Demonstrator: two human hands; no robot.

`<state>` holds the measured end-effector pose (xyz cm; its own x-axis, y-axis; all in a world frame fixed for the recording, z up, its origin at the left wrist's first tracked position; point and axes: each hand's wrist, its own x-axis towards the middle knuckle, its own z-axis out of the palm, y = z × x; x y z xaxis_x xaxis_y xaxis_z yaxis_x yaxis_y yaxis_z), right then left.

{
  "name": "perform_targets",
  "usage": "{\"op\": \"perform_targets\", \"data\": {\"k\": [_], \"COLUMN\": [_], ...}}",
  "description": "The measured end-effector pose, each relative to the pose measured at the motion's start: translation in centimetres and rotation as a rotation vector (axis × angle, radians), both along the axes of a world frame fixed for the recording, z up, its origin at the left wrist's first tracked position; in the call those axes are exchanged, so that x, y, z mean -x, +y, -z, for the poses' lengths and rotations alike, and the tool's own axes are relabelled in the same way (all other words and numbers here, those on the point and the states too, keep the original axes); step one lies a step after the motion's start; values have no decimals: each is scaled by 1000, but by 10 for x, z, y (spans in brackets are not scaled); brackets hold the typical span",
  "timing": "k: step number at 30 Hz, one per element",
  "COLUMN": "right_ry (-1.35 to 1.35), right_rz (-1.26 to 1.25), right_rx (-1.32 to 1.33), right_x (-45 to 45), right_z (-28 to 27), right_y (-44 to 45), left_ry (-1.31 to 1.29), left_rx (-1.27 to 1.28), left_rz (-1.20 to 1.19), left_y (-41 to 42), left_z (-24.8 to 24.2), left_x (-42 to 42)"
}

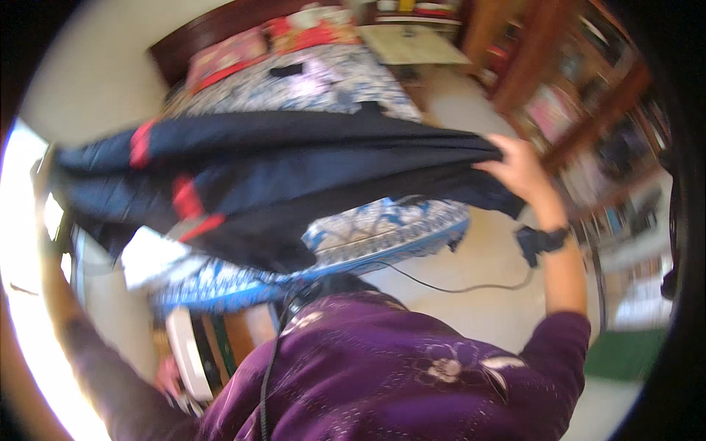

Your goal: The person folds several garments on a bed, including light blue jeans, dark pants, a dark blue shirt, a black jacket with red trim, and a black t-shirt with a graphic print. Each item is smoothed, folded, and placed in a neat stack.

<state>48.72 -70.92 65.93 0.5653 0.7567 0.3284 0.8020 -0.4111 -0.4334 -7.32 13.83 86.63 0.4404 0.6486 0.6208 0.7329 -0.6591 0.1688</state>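
Note:
A dark navy garment with red stripes is stretched sideways in the air above a bed. My right hand grips its bunched right end between thumb and fingers, and a loose flap hangs below that hand. At the far left, my left hand is raised at the garment's other end. Glare and blur hide most of its fingers, but the cloth is held up there. The bed's patterned blue and white sheet shows beneath the garment.
Red pillows lie by the wooden headboard, with a small black item on the bed. A pale table stands beyond. Wooden shelves line the right side. A dark cable crosses over the floor. Bright light enters at left.

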Motion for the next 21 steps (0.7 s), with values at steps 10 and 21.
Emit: {"op": "perform_targets", "data": {"k": [10,21], "right_ry": [-160,-121], "right_rz": [133,270], "right_rx": [-380,95], "right_x": [-86,-122], "right_z": [-23,-5], "right_y": [-27,148], "left_ry": [-113,-354], "left_rx": [101,284], "left_rz": [170,68], "left_y": [-8,148], "left_z": [-52,144], "left_x": [-28,-149]}}
